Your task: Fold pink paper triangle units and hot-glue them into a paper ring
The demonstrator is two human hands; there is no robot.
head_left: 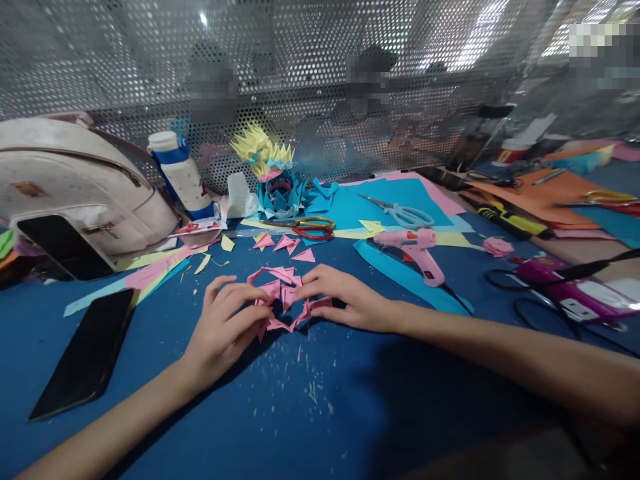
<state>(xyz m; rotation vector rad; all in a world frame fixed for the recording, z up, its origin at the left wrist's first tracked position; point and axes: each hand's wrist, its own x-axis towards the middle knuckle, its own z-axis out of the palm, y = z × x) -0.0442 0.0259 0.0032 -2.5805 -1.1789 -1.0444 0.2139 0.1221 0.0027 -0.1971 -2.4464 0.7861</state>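
A ring of folded pink paper pieces (281, 325) lies on the blue table between my two hands. My left hand (225, 327) curls in from the left, its fingers closed on the ring's left side. From the right, my right hand (345, 297) reaches over the ring, its fingertips pinching a pink folded piece (288, 298) near the middle. Just beyond the ring are several loose pink triangles (303, 255). A pink glue gun (417, 250) rests on blue paper to the right of my right hand.
Behind stand a blue and yellow folded-paper model (280, 190), red-and-yellow-handled scissors (315, 228) and blue-handled scissors (405, 215). Left are a black phone (90, 353), a bottle (183, 177) and a backpack (75, 173). A purple power strip (575, 290) with cables lies right. Perforated metal (300, 80) closes the back.
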